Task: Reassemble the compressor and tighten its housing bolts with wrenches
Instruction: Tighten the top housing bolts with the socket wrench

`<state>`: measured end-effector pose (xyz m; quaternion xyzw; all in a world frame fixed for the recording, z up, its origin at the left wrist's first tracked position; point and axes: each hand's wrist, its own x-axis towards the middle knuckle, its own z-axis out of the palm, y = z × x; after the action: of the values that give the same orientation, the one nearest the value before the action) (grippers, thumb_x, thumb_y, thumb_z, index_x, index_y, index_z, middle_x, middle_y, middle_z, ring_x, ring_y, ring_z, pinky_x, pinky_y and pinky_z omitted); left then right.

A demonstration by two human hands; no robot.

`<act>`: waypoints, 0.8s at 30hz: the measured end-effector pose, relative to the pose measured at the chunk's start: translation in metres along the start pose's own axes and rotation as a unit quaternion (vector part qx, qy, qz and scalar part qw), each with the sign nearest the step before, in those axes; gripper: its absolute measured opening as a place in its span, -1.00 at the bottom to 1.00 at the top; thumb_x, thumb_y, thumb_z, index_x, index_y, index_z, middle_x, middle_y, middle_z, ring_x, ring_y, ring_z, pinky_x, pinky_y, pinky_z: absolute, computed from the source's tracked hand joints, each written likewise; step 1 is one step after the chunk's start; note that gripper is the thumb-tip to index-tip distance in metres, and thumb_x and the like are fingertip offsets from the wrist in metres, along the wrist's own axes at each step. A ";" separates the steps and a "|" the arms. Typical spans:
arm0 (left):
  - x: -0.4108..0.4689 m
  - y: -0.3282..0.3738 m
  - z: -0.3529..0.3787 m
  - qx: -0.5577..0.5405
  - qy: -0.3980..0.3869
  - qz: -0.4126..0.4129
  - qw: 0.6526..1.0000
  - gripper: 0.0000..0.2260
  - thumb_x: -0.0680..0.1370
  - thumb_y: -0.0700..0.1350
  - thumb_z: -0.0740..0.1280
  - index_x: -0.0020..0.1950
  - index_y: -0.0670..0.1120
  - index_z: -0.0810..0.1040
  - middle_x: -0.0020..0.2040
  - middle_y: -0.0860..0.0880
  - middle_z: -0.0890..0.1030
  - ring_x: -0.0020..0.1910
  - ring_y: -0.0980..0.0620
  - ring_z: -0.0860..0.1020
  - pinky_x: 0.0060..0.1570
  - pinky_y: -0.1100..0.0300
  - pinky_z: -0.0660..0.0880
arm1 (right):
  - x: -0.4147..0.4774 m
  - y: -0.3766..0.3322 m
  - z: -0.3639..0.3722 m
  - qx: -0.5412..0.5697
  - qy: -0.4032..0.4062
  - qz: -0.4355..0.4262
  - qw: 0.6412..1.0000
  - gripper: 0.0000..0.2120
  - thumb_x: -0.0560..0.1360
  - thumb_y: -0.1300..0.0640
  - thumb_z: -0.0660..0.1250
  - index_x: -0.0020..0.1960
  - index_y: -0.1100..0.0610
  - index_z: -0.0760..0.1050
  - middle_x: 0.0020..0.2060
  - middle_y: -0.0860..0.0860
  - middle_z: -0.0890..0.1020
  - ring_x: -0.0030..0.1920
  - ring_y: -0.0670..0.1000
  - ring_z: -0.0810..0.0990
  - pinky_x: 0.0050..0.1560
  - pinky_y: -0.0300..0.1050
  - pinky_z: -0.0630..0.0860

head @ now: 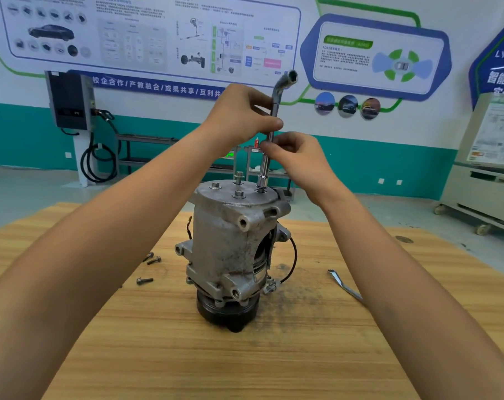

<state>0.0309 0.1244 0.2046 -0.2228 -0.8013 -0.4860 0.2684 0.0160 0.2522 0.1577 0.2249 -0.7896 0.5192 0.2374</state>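
Holding a socket wrench (264,166) on a housing bolt

At frame centre the compressor (230,249) stands upright on the counter (187,356). The left hand (239,116), above, and the right hand (297,157), below, each have their grip clamped on the wrench's upright shaft.

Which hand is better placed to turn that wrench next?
Probably the left hand: it grips the socket wrench high, nearest the bent end. The right hand pinches the straight shaft lower, likelier steadying it.

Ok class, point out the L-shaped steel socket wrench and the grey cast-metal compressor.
L-shaped steel socket wrench (264,166): head view, lower shaft.
Grey cast-metal compressor (219,243): head view, housing side.
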 end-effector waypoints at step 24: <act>0.004 -0.005 0.009 0.136 -0.007 0.055 0.989 -0.80 0.49 -0.08 0.37 0.05 -0.14 0.56 -0.15 -0.02 0.55 -0.21 0.08 0.49 -0.21 0.33 0.41 | -0.005 0.006 0.004 -0.023 -0.017 0.018 0.999 -0.87 0.52 0.08 0.33 -0.09 0.13 0.59 -0.22 -0.09 0.61 -0.16 -0.19 0.54 -0.14 -0.27 0.38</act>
<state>0.0229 0.1311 0.2004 -0.2309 -0.8485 -0.3552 0.3172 0.0161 0.2515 0.1489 0.2136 -0.8094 0.5008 0.2199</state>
